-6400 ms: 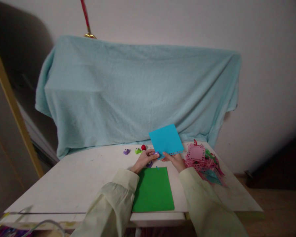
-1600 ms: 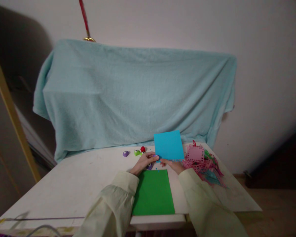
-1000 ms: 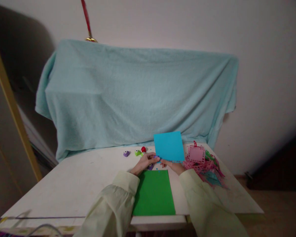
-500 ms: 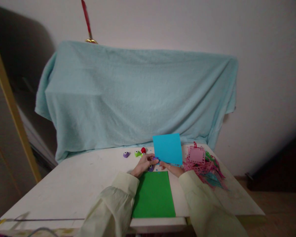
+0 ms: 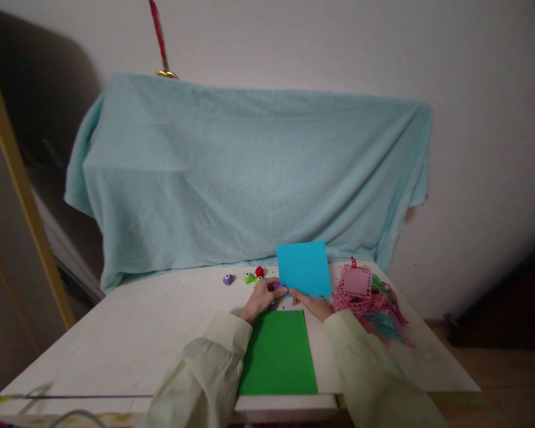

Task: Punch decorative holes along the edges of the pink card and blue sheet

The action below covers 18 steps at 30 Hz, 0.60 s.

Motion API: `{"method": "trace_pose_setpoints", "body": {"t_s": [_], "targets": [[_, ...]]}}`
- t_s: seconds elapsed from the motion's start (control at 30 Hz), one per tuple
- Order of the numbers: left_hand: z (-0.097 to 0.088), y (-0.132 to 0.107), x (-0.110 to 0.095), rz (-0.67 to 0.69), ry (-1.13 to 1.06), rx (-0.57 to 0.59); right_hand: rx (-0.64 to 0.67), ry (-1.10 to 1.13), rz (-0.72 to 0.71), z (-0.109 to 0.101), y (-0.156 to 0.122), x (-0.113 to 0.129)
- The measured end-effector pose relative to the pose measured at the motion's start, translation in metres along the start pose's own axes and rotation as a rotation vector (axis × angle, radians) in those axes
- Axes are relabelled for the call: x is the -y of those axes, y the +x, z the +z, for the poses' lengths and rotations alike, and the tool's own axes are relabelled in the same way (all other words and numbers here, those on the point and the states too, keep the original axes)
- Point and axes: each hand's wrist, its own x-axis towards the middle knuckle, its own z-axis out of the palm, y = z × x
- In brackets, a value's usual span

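Note:
My right hand (image 5: 312, 305) pinches the near edge of a bright blue paper square (image 5: 303, 267), held tilted up above the white table (image 5: 134, 333). The sheet's near edge shows a row of small punched holes. My left hand (image 5: 263, 296) is closed around a small purple paper punch (image 5: 278, 288) at the sheet's lower left corner. Tiny blue paper bits lie under it. A green sheet (image 5: 278, 352) lies flat just in front of both hands.
A purple punch (image 5: 228, 279), a green punch (image 5: 248, 277) and a red punch (image 5: 259, 271) sit left of the hands. A heap of punched pink and teal paper (image 5: 369, 297) lies to the right. A light blue blanket (image 5: 249, 172) drapes something behind the table.
The blue sheet has been turned slightly and slid left against the punch since the earliest frame; both hands stay in place. Small blue bits have gathered under the punch.

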Motion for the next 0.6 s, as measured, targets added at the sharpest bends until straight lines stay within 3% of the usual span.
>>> {"method": "trace_pose_setpoints", "body": {"t_s": [0.3, 0.6], "targets": [[0.0008, 0.0033, -0.0074, -0.031, -0.106, -0.028, -0.095, 0.054, -0.049, -0.0026, 0.0048, -0.0034], [-0.0001, 0.0022, -0.0079, -0.076, -0.387, -0.132, -0.151, 0.175, -0.054, -0.0053, 0.0069, -0.0062]]}}
